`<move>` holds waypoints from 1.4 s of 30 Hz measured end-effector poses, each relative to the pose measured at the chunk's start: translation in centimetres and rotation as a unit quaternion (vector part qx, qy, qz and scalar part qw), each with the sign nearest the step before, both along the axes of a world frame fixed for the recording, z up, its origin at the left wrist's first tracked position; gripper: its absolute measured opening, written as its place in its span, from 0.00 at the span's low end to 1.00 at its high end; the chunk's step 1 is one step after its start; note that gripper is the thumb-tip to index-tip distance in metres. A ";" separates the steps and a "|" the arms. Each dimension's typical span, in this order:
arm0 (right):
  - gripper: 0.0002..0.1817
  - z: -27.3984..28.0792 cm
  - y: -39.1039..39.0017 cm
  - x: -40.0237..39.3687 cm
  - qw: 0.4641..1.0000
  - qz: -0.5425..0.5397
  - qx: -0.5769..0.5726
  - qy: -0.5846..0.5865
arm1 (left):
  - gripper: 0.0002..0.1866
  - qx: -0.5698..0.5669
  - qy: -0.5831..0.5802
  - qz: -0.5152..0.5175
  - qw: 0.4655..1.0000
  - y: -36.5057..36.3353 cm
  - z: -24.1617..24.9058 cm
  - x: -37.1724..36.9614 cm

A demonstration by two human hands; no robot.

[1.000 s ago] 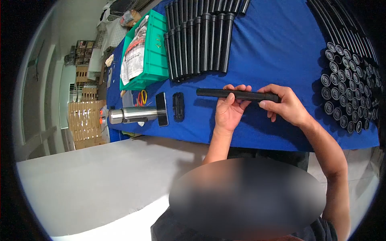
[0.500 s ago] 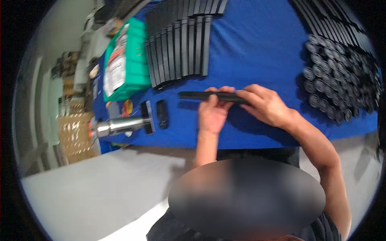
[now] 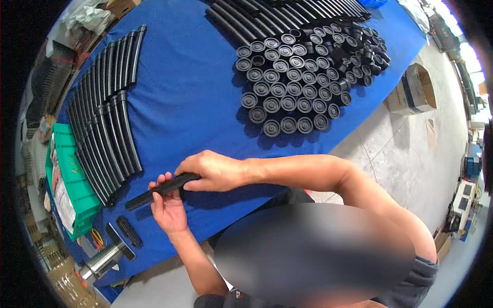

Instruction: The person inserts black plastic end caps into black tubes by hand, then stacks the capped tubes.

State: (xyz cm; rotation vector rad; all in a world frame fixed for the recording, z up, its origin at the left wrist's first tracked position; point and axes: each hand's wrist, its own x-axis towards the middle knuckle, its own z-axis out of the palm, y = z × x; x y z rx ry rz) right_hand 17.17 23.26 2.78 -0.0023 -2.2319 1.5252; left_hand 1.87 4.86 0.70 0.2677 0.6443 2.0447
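A short black tube point(image 3: 141, 200) lies slantwise between my two hands, over the near edge of the blue cloth. My left hand point(image 3: 171, 211) supports it from below, palm up, with thumb and fingers closed about its middle. On its right end, my right hand point(image 3: 213, 172) closes from above, fingers wrapped over and hiding that end. The tube's left end sticks out free. Close by on the cloth are a dark oblong brush-like piece point(image 3: 129, 232) and a silver metal cylinder point(image 3: 104, 260) with a flat dark plate point(image 3: 120, 241) at one end.
Rows of long black tubes point(image 3: 110, 138) lie on the left of the blue-covered table point(image 3: 179, 113). Many round black caps point(image 3: 287, 90) cluster at the right, below more tubes point(image 3: 257, 18). A green crate point(image 3: 84, 195) stands at the left edge. A cardboard box point(image 3: 416, 92) sits on the floor.
The camera view has swung right, so the table's contents appear shifted left and the caps are more central. Both hands still hold the tube, which now appears more tilted.
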 end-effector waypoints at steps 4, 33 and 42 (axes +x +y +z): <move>0.22 0.8 -0.8 0.4 0.991 -0.034 0.118 0.053 | 0.16 0.015 -0.008 -0.013 1.000 -0.4 -0.4 -0.4; 0.24 0.9 -0.2 0.2 0.992 0.065 -0.068 -0.078 | 0.17 0.018 -0.011 -0.014 1.000 -0.6 -0.6 -0.5; 0.21 3.2 0.4 0.7 0.983 0.069 -0.102 -0.138 | 0.17 0.012 -0.009 -0.013 1.000 -0.7 -0.7 -0.6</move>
